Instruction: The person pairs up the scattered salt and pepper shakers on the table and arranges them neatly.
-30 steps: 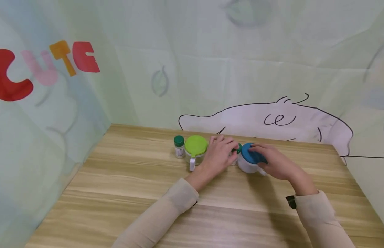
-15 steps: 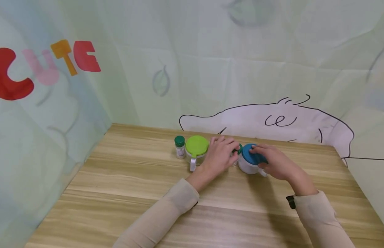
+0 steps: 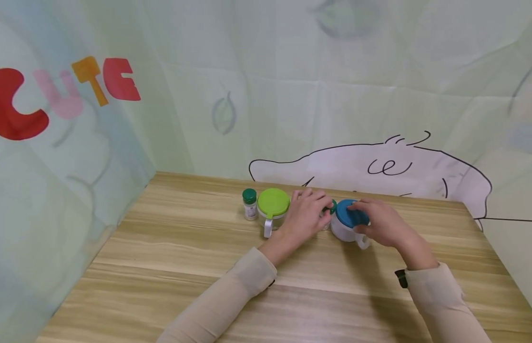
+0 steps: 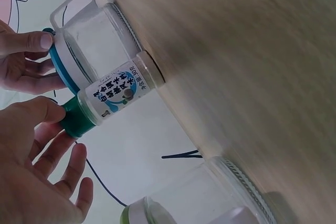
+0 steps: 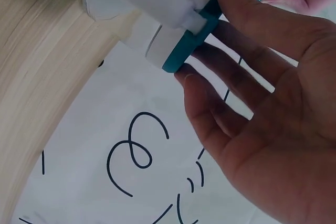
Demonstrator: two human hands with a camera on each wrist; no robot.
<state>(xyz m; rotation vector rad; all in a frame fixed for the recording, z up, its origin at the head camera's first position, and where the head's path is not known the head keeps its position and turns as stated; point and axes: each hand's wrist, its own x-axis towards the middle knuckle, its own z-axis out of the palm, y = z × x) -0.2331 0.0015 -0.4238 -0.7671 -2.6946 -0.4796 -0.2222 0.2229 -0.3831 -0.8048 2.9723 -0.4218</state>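
My left hand [image 3: 302, 216] pinches the green cap [image 4: 77, 116] of a small seasoning bottle [image 4: 119, 92] between thumb and fingers. The bottle stands upright on the table, its printed label visible in the left wrist view. Right beside it is a clear seasoning jar [image 4: 100, 40] with a blue lid [image 3: 346, 214] and a handle [image 3: 363, 241]. My right hand [image 3: 383, 226] holds that lid from above, thumb and fingers around its rim. Left of my left hand stands a similar jar with a lime-green lid [image 3: 273, 202], partly hidden by the hand.
Another green-capped seasoning bottle [image 3: 250, 205] stands at the left end of the row. The wooden table [image 3: 171, 238] ends at a printed cloth backdrop [image 3: 283, 109] close behind the containers. A second cloth wall [image 3: 47, 190] borders the left side.
The blue-lidded jar's handle has swung slightly towards the front and shows more beneath my right hand. My right thumb has shifted a little on the lid; my left hand stays at the bottle.
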